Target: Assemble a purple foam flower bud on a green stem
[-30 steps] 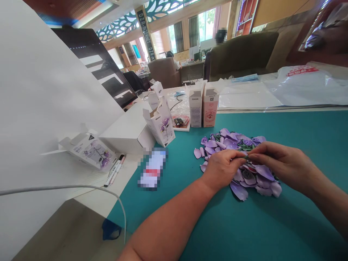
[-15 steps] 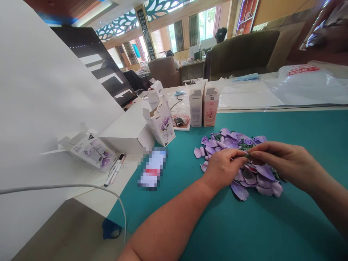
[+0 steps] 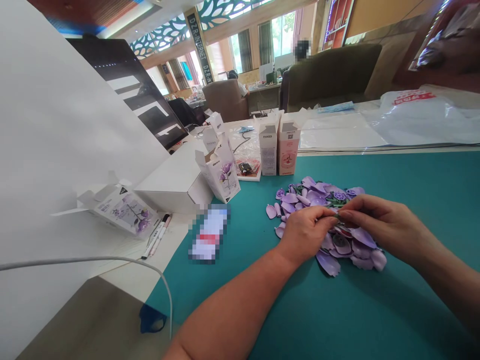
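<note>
Nearest is the left arm [image 3: 232,305], which reaches up over the green mat [image 3: 225,295]. The left hand [image 3: 303,232] has its thumb and finger squeezed close on a tiny green piece [image 3: 336,216]. The right hand [image 3: 382,225] pinches the same piece from the other side, with its thumb and finger close together too. The fingers hide most of it, so I can't tell its shape, or if it is one bit or two. The hands are at work on this little piece, right over the pile of purple parts [image 3: 328,263]. I think such a small thing calls for a soft, steady pinch and a careful push or turn. The pile has petals, green bits and a little purple wheel [image 3: 339,196], all jumbled on the mat. To the left are a blurry, phone-like thing [image 3: 209,235] and some pens [image 3: 156,237]. Past them are a flower box [image 3: 225,175] standing by a plain white box [image 3: 172,185], and a pink box [image 3: 288,155] next to a pale box [image 3: 268,155]. A plastic bag [image 3: 416,112] lies farther back on the right. Way back are a big dark chair [image 3: 333,75] and the head of a person [image 3: 301,49].
</note>
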